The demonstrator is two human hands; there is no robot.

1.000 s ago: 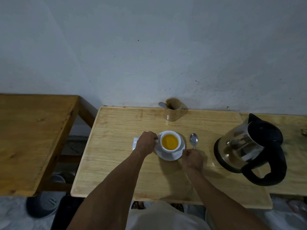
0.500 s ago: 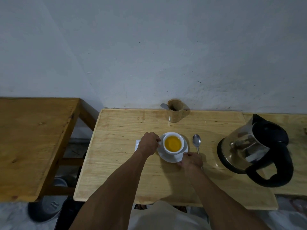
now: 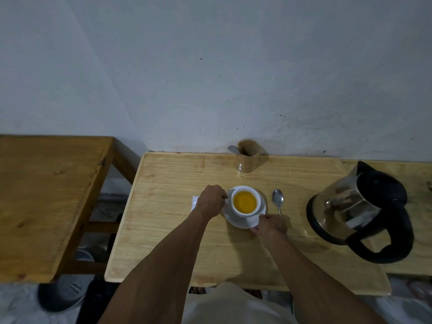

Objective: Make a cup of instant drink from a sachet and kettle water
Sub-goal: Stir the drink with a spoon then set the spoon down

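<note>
A white cup (image 3: 252,212) holding a yellow-orange drink stands on a white saucer (image 3: 230,217) in the middle of the light wooden table (image 3: 168,220). My left hand (image 3: 210,201) is closed on the cup's handle at its left side. My right hand (image 3: 271,226) grips the saucer's near right rim. A metal spoon (image 3: 278,199) lies on the table just right of the saucer, its handle partly under my right hand. A white sachet (image 3: 194,202) peeks out from behind my left hand. The steel and black kettle (image 3: 360,213) stands at the right.
A wooden holder (image 3: 248,159) with a spoon in it stands at the table's back edge against the wall. A darker wooden table (image 3: 46,202) sits to the left across a gap. A round grey object (image 3: 63,293) lies on the floor below.
My right hand let go of the spoon, which now lies on the table, and shifted left onto the saucer's rim. My left hand stayed on the cup's handle.
</note>
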